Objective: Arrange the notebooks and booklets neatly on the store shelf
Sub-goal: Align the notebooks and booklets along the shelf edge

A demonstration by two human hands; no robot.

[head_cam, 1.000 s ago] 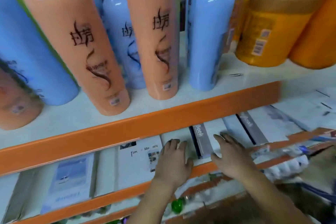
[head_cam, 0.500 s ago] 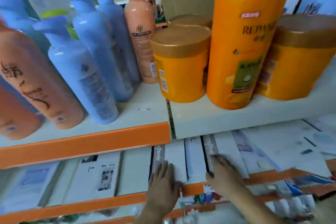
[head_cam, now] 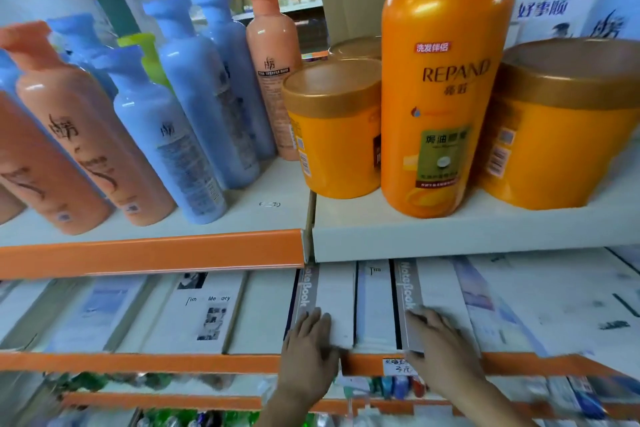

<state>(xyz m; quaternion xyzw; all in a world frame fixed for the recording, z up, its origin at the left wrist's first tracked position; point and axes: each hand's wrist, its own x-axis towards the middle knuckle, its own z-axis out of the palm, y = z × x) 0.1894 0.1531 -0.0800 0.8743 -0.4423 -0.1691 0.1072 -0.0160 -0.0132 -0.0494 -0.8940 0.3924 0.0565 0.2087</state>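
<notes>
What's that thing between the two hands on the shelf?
A narrow white booklet lies flat between the left hand and the right hand, seen in the head view.

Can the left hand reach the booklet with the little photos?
Probably yes: the booklet lies flat on the same shelf, left of the left hand, with only a flat notebook between.

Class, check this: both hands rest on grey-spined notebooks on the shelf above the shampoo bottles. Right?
Not quite. In the head view the left hand and right hand rest on grey-spined notebooks on the shelf below the shampoo bottles, not above.
</notes>
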